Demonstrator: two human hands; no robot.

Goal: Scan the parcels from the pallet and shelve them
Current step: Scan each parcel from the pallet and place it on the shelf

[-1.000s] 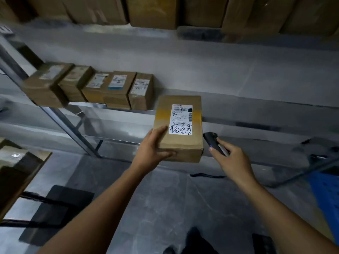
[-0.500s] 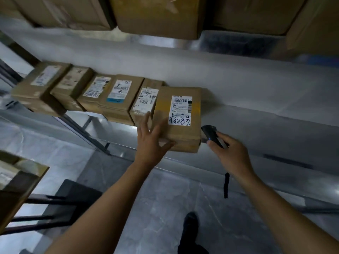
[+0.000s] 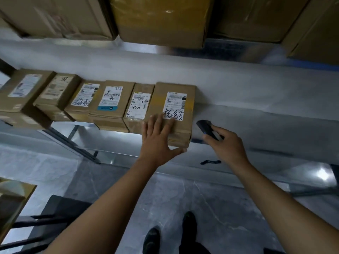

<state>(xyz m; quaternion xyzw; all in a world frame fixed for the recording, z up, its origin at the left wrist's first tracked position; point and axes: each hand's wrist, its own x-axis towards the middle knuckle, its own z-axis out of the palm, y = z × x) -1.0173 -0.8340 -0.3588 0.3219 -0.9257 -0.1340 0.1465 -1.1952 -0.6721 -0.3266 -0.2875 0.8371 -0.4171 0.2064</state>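
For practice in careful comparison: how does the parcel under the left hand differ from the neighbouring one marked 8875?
The end parcel, under the left hand, is wider than the 8875 parcel and juts further forward. Its label bears large handwritten characters; the 8875 parcel's bears digits and a C. Both are brown cardboard boxes.

Brown cardboard parcel (image 3: 172, 110) bearing a white label (image 3: 175, 105) with black handwriting; black handheld scanner (image 3: 206, 128); grey shelf (image 3: 256, 125).

A parcel storeroom with metal racking.
Labelled cardboard parcels (image 3: 110, 103) line the steel shelf (image 3: 256, 125) from nine to twelve o'clock; big cartons (image 3: 161, 21) crowd the tier above at twelve.
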